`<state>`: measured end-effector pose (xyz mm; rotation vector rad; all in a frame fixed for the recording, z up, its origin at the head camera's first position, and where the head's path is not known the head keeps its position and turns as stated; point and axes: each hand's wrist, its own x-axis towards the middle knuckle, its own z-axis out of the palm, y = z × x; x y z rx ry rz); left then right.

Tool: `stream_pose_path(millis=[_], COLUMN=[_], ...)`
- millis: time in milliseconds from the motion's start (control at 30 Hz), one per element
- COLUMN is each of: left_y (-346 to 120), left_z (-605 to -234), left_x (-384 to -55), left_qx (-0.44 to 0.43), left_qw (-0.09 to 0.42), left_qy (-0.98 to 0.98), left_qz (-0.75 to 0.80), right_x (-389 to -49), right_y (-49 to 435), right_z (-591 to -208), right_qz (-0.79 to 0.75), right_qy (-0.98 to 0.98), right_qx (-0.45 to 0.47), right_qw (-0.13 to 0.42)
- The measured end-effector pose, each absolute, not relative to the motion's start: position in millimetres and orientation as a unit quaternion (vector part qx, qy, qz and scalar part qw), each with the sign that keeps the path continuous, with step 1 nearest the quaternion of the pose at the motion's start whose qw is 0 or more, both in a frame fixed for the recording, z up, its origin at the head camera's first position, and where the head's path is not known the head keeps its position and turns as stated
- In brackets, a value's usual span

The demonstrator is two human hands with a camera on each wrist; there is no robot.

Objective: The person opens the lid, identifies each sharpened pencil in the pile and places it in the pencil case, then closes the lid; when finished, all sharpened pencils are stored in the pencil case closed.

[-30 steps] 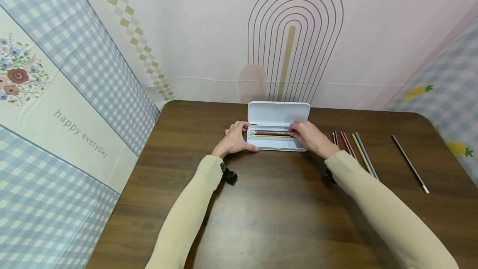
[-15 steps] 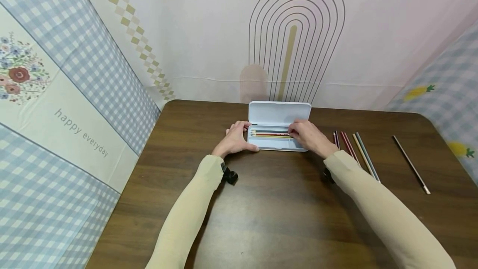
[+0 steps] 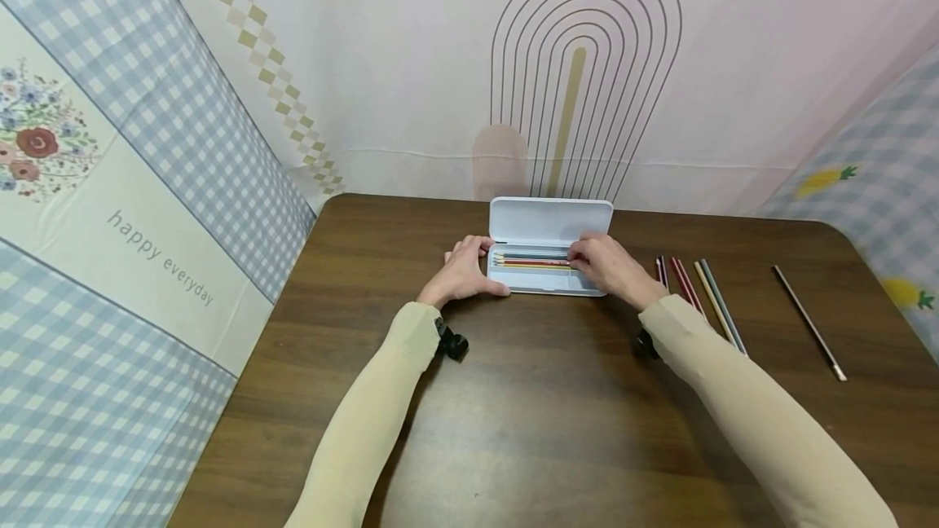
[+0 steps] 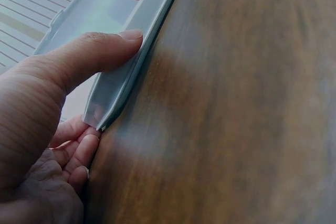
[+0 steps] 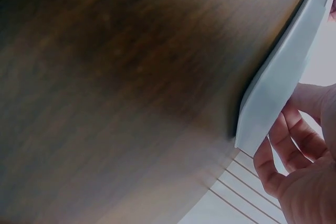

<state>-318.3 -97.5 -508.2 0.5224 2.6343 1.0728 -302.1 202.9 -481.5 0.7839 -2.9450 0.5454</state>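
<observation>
A pale blue pencil case (image 3: 539,279) lies near the table's back edge, its lid (image 3: 550,220) standing up. Several colored pencils (image 3: 530,262) lie lengthwise in it, tips to the left. My left hand (image 3: 464,273) grips the case's left end. In the left wrist view its thumb (image 4: 100,52) presses the front wall while the other fingers sit at the end corner. My right hand (image 3: 610,269) reaches into the right half, curled fingers pinching at the pencils' right ends; the fingertips are hidden there. In the right wrist view, its fingers (image 5: 283,135) bend behind the case wall (image 5: 275,85).
More colored pencils (image 3: 715,300) lie on the brown table (image 3: 557,430) right of the case, partly behind the right sleeve. A single pencil with a white end (image 3: 807,320) lies farther right. A patterned cloth (image 3: 396,72) hangs behind the table.
Both hands and the case stay nearly in place. The pencils by my right fingertips have shifted slightly within the case.
</observation>
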Motion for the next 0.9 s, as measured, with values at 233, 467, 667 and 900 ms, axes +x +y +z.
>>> stream_pose_path(millis=[233,467,667,900], left_y=[-96,-96,-95,-96], left_z=[-508,-508,-509,-508], left_x=[-319,-318,-317,-317], left_qx=[0.179,0.179,0.182,0.175], left_qw=[0.124,0.121,0.126,0.127], left_qy=[0.903,0.903,0.904,0.905], left_qz=[0.37,0.371,0.366,0.367], right_x=[-301,-298,-285,-260], right_y=[204,205,204,202], right_z=[-482,-482,-472,-456], right_qz=[0.185,0.204,0.23,0.254], right_qy=[-0.951,-0.948,-0.947,-0.95], right_qx=[0.246,0.24,0.207,0.141], right_qw=[0.022,0.043,0.082,0.115])
